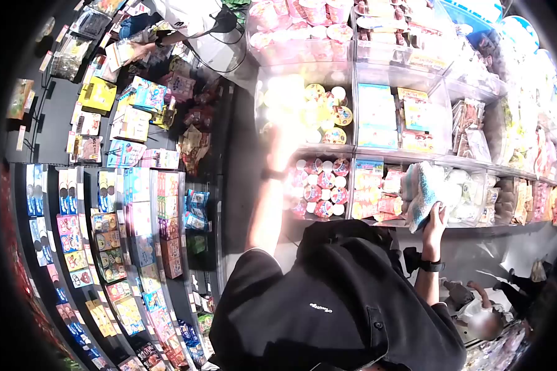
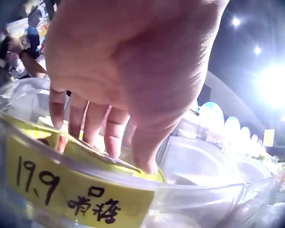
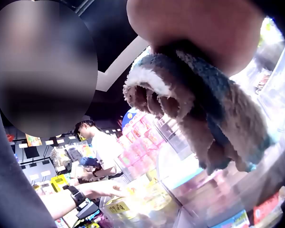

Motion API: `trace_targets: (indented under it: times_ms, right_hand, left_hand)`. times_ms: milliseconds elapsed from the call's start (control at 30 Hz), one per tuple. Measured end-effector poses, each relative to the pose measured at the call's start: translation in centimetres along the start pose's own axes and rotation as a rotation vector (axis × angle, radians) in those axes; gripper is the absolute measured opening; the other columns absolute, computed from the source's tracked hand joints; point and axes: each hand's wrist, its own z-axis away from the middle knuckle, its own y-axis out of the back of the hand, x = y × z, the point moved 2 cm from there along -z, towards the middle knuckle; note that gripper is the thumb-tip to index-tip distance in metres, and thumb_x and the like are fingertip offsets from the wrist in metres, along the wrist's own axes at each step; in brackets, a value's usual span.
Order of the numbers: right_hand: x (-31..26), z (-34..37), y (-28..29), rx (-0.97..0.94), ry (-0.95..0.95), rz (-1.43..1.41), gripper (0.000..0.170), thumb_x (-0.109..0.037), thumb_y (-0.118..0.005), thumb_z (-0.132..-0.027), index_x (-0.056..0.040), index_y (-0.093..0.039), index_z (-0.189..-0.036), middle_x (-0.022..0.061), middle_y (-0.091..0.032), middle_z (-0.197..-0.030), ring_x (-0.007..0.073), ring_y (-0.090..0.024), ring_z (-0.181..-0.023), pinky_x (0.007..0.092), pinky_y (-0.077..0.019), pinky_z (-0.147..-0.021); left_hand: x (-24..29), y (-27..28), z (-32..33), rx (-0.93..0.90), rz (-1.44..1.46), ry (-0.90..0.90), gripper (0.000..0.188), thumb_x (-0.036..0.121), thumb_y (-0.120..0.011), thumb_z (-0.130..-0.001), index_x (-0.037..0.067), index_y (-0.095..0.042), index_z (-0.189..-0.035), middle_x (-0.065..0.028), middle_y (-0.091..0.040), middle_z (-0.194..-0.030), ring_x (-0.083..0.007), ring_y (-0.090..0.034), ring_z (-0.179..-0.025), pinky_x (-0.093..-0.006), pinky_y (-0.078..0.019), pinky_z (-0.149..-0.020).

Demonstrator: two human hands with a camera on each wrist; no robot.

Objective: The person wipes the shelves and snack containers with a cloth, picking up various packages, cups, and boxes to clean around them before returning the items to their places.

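Note:
In the head view my left hand reaches into a clear bin of yellow-lidded cups, washed out by glare. The left wrist view shows that hand palm down, fingers straight and spread, their tips at a yellow round lid. A yellow label marked 19.9 is on the bin front. My right hand grips a fluffy blue and white cloth above the bins' front edge. In the right wrist view, the cloth hangs in folds beneath the hand, whose fingers are mostly hidden.
Clear bins of packaged snacks continue to the right. Shelves of boxed snacks stand at the left. A person in white handles packets beyond the bins. Another person is at the lower right.

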Motion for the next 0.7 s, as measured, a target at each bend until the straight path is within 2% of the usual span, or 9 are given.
trace_targets:
  times_ms: [33,167,200,367,400,533,600,633,700]
  right_hand:
    - [-0.4,0.0,-0.1,0.018,0.004,0.016,0.030,-0.019,-0.050,-0.094,0.0026,-0.046,-0.114,0.0047,-0.050,-0.103,0.0119,-0.044,-0.093,0.0253,-0.0363,-0.086]
    - [-0.3,0.3,0.2,0.013,-0.049,-0.117,0.033,-0.021,-0.050,-0.093,0.0024,-0.046,-0.116,0.0053,-0.050,-0.105,0.0123,-0.045,-0.095,0.0260,-0.0363,-0.087]
    - [-0.1,0.3,0.4,0.039,-0.065,-0.078,0.033,-0.020,-0.050,-0.093,0.0021,-0.046,-0.117,0.0056,-0.050,-0.105,0.0126,-0.045,-0.095,0.0266,-0.0366,-0.086]
    - [0.0,0.7,0.4,0.038,-0.025,-0.133,0.032,-0.019,-0.049,-0.093,0.0008,-0.045,-0.119,0.0058,-0.052,-0.105,0.0133,-0.047,-0.094,0.0269,-0.0373,-0.086]
    - [0.2,0.6,0.6,0.035,-0.018,-0.127,0.032,-0.019,-0.049,-0.093,0.0005,-0.045,-0.119,0.0057,-0.052,-0.106,0.0132,-0.047,-0.094,0.0270,-0.0374,-0.086]
    - [-0.3,1.0,0.2,0.054,-0.011,-0.224,0.029,-0.017,-0.049,-0.094,-0.0001,-0.046,-0.117,0.0046,-0.052,-0.103,0.0125,-0.047,-0.092,0.0272,-0.0380,-0.085]
    - [-0.8,1.1,0.0,0.072,-0.002,-0.221,0.028,-0.017,-0.049,-0.094,0.0000,-0.047,-0.115,0.0045,-0.052,-0.102,0.0124,-0.047,-0.092,0.0273,-0.0380,-0.085]
    - [-0.3,1.0,0.4,0.077,-0.004,-0.207,0.027,-0.017,-0.049,-0.093,0.0000,-0.047,-0.114,0.0045,-0.052,-0.102,0.0124,-0.047,-0.092,0.0273,-0.0381,-0.085]
    - [0.4,0.9,0.9,0.079,-0.007,-0.192,0.025,-0.017,-0.048,-0.094,-0.0001,-0.048,-0.113,0.0047,-0.052,-0.102,0.0122,-0.047,-0.092,0.0272,-0.0380,-0.085]
  left_hand:
    - [-0.5,0.0,-0.2,-0.144,0.017,0.079,0.016,0.015,-0.062,-0.072,0.000,-0.056,-0.073,-0.0175,-0.057,-0.081,-0.0336,-0.055,-0.079,-0.0416,-0.0458,-0.070]
    - [-0.4,0.3,-0.5,-0.101,0.025,0.052,0.028,0.019,-0.066,-0.069,0.003,-0.056,-0.090,-0.0186,-0.058,-0.084,-0.0352,-0.056,-0.081,-0.0416,-0.0463,-0.069]
    - [0.0,0.5,-0.2,-0.066,0.076,-0.027,0.037,0.018,-0.065,-0.070,0.005,-0.055,-0.103,-0.0188,-0.059,-0.088,-0.0364,-0.056,-0.084,-0.0425,-0.0462,-0.072]
    - [-0.4,0.3,0.0,-0.121,0.146,-0.032,0.049,0.016,-0.064,-0.071,0.008,-0.051,-0.117,-0.0183,-0.060,-0.090,-0.0358,-0.056,-0.085,-0.0419,-0.0465,-0.073]
    - [-1.5,-0.4,-0.1,-0.112,0.113,-0.050,0.050,0.017,-0.064,-0.071,0.008,-0.051,-0.118,-0.0181,-0.060,-0.090,-0.0357,-0.056,-0.085,-0.0420,-0.0465,-0.073]
    - [-1.6,-0.2,-0.3,-0.026,0.153,-0.191,0.027,0.019,-0.064,-0.071,0.003,-0.055,-0.091,-0.0146,-0.057,-0.074,-0.0282,-0.052,-0.069,-0.0384,-0.0427,-0.063]
    - [-1.1,0.1,-0.8,0.042,0.085,-0.252,0.020,0.018,-0.063,-0.069,-0.001,-0.058,-0.066,-0.0130,-0.054,-0.057,-0.0226,-0.049,-0.049,-0.0359,-0.0412,-0.049]
    - [-1.4,-0.2,-1.1,0.038,0.089,-0.248,0.021,0.020,-0.063,-0.068,-0.001,-0.059,-0.066,-0.0140,-0.055,-0.057,-0.0233,-0.050,-0.050,-0.0361,-0.0416,-0.050]
    - [-1.8,-1.2,-2.3,0.017,0.211,-0.222,0.023,0.023,-0.061,-0.074,0.003,-0.059,-0.084,-0.0113,-0.057,-0.071,-0.0238,-0.052,-0.064,-0.0351,-0.0431,-0.060]
